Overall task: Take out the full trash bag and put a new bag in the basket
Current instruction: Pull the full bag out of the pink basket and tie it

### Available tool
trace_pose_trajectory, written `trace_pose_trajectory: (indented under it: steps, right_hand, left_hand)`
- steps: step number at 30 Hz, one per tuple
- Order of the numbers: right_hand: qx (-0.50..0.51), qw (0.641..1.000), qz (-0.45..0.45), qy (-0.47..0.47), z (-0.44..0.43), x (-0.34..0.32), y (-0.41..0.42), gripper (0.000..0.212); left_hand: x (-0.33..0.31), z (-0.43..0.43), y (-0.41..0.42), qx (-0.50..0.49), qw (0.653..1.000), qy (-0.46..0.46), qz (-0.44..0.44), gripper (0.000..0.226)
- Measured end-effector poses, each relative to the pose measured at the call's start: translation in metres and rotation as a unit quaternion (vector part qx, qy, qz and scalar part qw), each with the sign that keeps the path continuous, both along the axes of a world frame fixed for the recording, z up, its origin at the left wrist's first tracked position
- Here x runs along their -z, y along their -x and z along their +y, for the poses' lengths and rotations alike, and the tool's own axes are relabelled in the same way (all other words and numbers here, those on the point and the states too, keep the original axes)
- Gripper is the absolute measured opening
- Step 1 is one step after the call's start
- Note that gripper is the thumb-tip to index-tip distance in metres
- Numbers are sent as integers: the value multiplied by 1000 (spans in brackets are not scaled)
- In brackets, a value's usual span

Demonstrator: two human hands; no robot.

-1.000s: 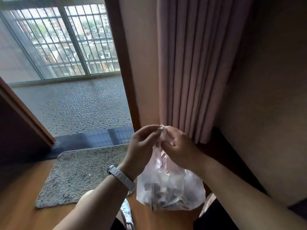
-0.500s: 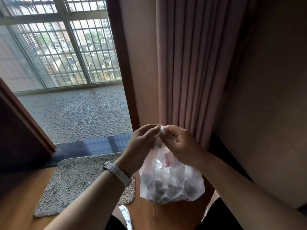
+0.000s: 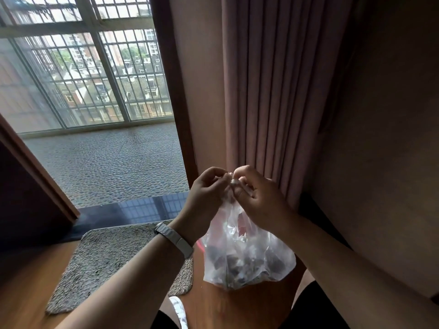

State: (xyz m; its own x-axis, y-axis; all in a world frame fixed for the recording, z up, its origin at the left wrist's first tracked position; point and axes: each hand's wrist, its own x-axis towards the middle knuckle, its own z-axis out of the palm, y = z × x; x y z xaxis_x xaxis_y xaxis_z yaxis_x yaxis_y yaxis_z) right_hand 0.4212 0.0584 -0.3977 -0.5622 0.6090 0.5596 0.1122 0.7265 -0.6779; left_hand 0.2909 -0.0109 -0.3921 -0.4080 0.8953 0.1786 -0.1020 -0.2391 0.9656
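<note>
1. Left hand [image 3: 204,198] and right hand [image 3: 260,201]: each grip pinches the gathered neck of the trash bag [image 3: 247,260].
2. Bag hangs in mid-air over the wood floor [image 3: 23,286], long axis vertical, neck up.
3. Clear crinkled plastic, with dark scraps at the bottom and some red inside.
4. Count: one bag, two hands, one mat [image 3: 107,257], one curtain [image 3: 273,91].

trash bag [image 3: 247,257] R of mat [image 3: 107,264], curtain [image 3: 273,91] behind

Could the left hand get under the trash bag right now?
Probably, once it lets go: the left hand pinches the trash bag neck alongside the right hand, and the space beneath the hanging bag looks open.
</note>
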Motion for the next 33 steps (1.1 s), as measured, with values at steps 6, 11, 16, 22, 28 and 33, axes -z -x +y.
trace_pose_trajectory:
  steps: [6,11,16,22,28,33]
  right_hand:
    - [-32,993,12,109,6,-3,5,8]
    - [-34,982,69,172,9,-7,10,13]
    - [0,982,75,171,15,-5,15,9]
    - [-34,969,99,225,14,-3,18,8]
    - [-42,960,105,257,12,-7,15,9]
    - [-105,929,105,338,13,-11,12,9]
  left_hand:
    - [4,3,7,45,979,-36,-194,2]
    - [0,1,12,91,977,-30,-190,3]
    - [0,-2,5,43,996,-11,79,31]
    - [5,-3,3,15,991,-7,131,36]
    - [6,-4,3,-33,962,-32,268,42]
    - [3,-4,3,-76,941,-67,324,38]
